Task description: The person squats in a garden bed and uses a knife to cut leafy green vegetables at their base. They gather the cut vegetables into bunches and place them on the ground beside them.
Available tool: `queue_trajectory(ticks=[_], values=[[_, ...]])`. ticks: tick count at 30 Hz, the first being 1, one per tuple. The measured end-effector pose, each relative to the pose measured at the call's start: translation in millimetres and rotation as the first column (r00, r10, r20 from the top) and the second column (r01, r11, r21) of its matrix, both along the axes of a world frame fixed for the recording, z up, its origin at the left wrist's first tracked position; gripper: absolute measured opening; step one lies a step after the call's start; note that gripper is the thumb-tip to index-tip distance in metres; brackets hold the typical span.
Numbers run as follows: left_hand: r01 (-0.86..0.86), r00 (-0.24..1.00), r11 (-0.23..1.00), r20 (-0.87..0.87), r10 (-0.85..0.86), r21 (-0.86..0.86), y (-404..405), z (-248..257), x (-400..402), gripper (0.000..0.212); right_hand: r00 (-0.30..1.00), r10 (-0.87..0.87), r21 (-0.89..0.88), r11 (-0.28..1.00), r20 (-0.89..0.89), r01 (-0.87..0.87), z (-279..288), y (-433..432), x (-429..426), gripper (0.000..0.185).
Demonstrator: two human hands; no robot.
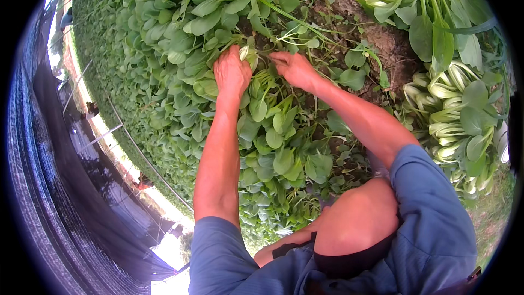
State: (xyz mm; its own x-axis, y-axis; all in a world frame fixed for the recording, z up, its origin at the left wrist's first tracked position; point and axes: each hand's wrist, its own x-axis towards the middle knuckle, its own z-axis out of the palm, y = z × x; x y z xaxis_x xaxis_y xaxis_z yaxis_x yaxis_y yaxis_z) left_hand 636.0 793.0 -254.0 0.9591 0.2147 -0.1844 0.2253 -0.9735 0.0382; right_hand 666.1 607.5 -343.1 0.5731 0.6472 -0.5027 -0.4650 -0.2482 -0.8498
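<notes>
My left hand [232, 70] is closed around a leafy green plant at the edge of the dense bed, low near its pale stem [244, 52]. The plant looks like bok choy. Just to the right, my right hand [292, 69] reaches close to the soil with its fingertips pointing toward that stem. Its fingers are curled together, and whether anything thin sits between them cannot be made out. Between and below my hands stand more leafy greens [273, 123], still upright.
Pulled bok choy [446, 102] with pale stems lies heaped at the right, with another bunch [430, 4] above it. Bare soil [385, 45] with small weeds runs between. Dark shade netting [53, 143] and a thin pole [151, 172] border the bed at left. My bent knee [356, 221] is below.
</notes>
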Motion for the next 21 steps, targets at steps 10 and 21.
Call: queue_trajectory(ticks=[10, 21], values=[[0.040, 0.999, 0.988, -0.023, -0.037, 0.151, 11.1, -17.3, -4.7, 0.030, 0.992, 0.003, -0.017, 1.000, 0.129, -0.001, -9.6, 19.9, -2.7, 0.045], [-0.077, 0.993, 0.979, -0.077, 0.093, 0.188, 5.3, -20.0, -3.4, 0.031, 0.981, 0.190, -0.053, 0.981, 0.040, -0.188, -27.1, 41.8, 5.6, 0.046]])
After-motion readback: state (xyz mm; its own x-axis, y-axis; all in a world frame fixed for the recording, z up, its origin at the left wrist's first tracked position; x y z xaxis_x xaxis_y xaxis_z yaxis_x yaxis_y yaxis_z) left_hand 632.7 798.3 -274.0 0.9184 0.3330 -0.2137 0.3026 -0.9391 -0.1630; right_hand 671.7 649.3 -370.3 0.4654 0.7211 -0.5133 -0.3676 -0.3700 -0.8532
